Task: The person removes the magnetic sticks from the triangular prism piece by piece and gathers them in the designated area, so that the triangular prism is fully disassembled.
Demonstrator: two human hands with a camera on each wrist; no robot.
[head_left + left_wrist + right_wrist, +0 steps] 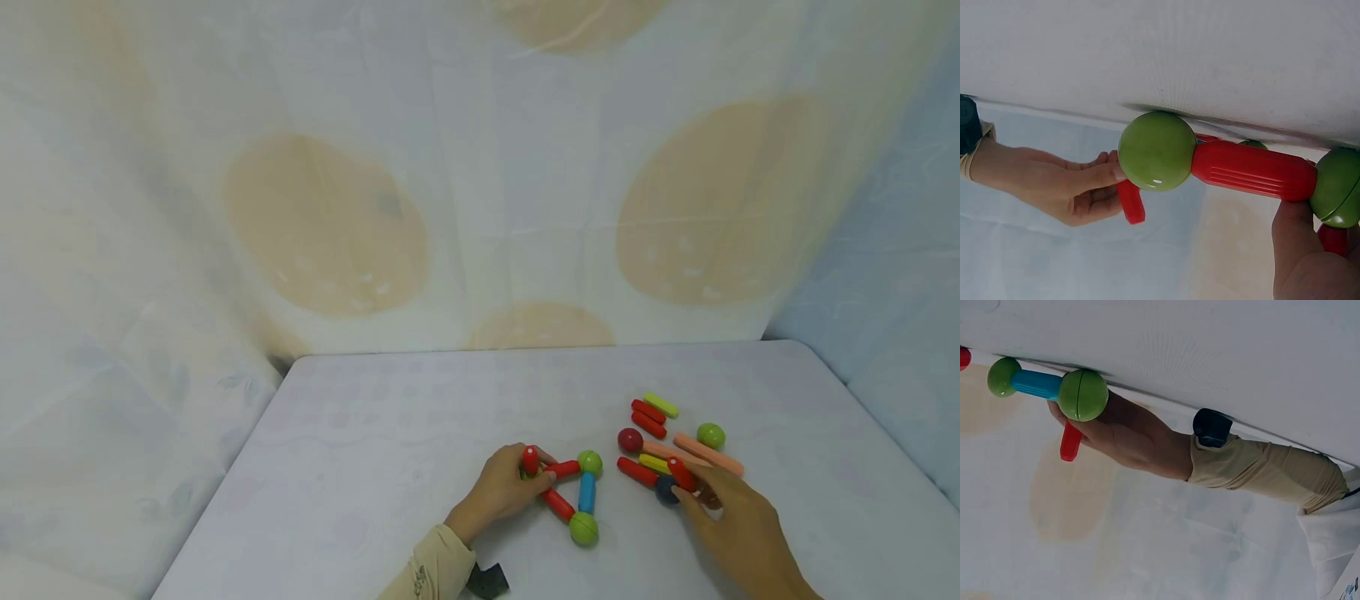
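Right hand: the right hand [738,521] lies low on the table [375,433], at the near edge of the loose pile. Its fingertips pinch a short red stick [681,472], which stands tilted over a dark blue ball [664,488].
Left hand: the left hand [501,487] holds an upright red stick [530,460] at one corner of the triangle frame, fingers curled round it.
Triangle frame: two red bars, a blue bar [587,492] and two green balls, [583,528] near and [590,462] far. It lies flat on the table between the two hands.
Key relation: the pinched stick is to the right of the frame, with a gap of bare table between them. Its long axis leans up and away from the person. The right hand is the one that has it; the left hand is nearer to the frame.
Loose pile: beyond the right fingers lie a long red bar [637,472], a yellow bar [654,463], two orange bars, a dark red ball [630,439] and a green ball [710,435].
Farthest pieces: two red bars and one yellow-green bar [661,405], side by side.
Background: a pale cloth [480,183] with big tan spots hangs behind the table.
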